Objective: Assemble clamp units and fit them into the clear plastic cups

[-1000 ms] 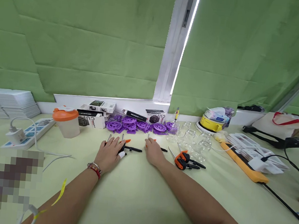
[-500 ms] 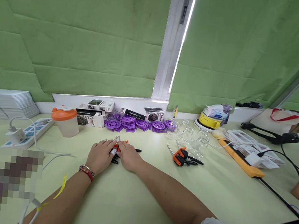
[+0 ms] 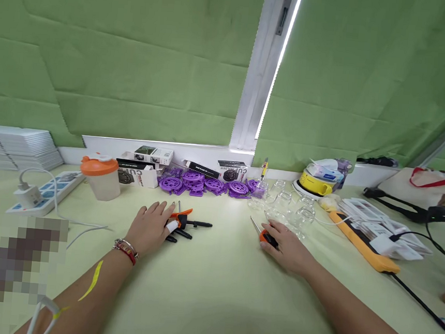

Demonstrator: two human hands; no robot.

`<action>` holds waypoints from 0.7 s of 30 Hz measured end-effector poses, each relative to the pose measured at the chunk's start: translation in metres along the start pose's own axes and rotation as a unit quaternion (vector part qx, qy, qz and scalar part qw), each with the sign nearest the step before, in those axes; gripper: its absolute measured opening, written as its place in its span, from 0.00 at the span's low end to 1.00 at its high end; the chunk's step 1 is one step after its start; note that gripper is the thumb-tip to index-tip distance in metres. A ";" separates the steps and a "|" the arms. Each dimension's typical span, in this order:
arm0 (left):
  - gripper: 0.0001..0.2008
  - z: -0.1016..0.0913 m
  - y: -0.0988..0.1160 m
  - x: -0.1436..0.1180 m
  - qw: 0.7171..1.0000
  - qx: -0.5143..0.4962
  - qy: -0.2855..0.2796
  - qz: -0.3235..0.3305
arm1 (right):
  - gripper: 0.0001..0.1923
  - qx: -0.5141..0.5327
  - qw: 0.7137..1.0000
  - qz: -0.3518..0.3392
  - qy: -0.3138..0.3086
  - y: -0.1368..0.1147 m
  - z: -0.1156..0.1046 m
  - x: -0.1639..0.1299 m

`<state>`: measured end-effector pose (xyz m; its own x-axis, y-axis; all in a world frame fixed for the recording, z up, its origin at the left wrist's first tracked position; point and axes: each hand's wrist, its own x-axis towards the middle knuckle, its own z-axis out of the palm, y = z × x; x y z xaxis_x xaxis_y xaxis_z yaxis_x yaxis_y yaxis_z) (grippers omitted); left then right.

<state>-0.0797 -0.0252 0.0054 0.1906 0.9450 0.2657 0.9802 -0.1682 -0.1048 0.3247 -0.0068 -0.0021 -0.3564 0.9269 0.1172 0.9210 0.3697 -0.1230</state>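
My left hand (image 3: 151,225) lies palm down at the left edge of a small pile of orange-and-black tools (image 3: 182,221) with thin metal shafts and black handles. Its fingers are stretched out, and a white wrap covers the thumb. Part of the pile is hidden under this hand. Farther right, my right hand (image 3: 288,245) is closed over more orange-and-black tools (image 3: 267,238), thumb on the near side and fingers on the far side. A metal shaft sticks out beyond the fingertips; the handles are covered by the hand, so I cannot tell how many tools it grips.
Purple plastic parts (image 3: 193,182) and cup holder boxes (image 3: 138,175) line the back. Clear glass cups (image 3: 284,201) stand just behind my right hand. An orange-lidded shaker cup (image 3: 102,180) and white power strip (image 3: 54,194) are left; an orange power strip (image 3: 361,244) is right.
My right hand has left the pile beside my left hand and moved right onto the other tools. My left hand stays at the pile, more of which now shows.
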 end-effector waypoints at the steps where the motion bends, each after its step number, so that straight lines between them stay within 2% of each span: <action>1: 0.26 -0.001 -0.002 0.000 1.000 -0.002 -0.010 0.015 | 0.34 0.002 1.000 -0.009 0.002 0.003 0.003 -0.001; 5: 0.30 -0.002 -0.006 -0.002 0.997 -0.021 -0.055 0.051 | 0.29 0.010 0.998 -0.030 0.048 -0.011 0.015 0.012; 9: 0.28 0.001 -0.002 0.001 0.995 -0.032 -0.055 0.076 | 0.26 0.025 0.995 -0.056 0.082 -0.056 0.022 0.038; 14: 0.27 0.004 -0.002 0.002 0.994 -0.031 -0.058 0.091 | 0.26 0.035 0.992 -0.013 0.120 -0.110 0.033 0.054; 17: 0.27 0.005 -0.002 0.001 0.994 -0.028 -0.050 0.091 | 0.27 0.041 0.991 -0.030 0.123 -0.122 0.038 0.052; 21: 0.28 0.004 0.003 0.003 0.994 -0.032 -0.028 0.101 | 0.25 0.057 0.987 -0.078 0.127 -0.125 0.039 0.056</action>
<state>-0.0763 -0.0214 0.0021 0.3820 0.9040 0.1919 0.9241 -0.3717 -0.0883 0.1833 0.0012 -0.0186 -0.4276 0.8176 0.3856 0.8295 0.5244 -0.1923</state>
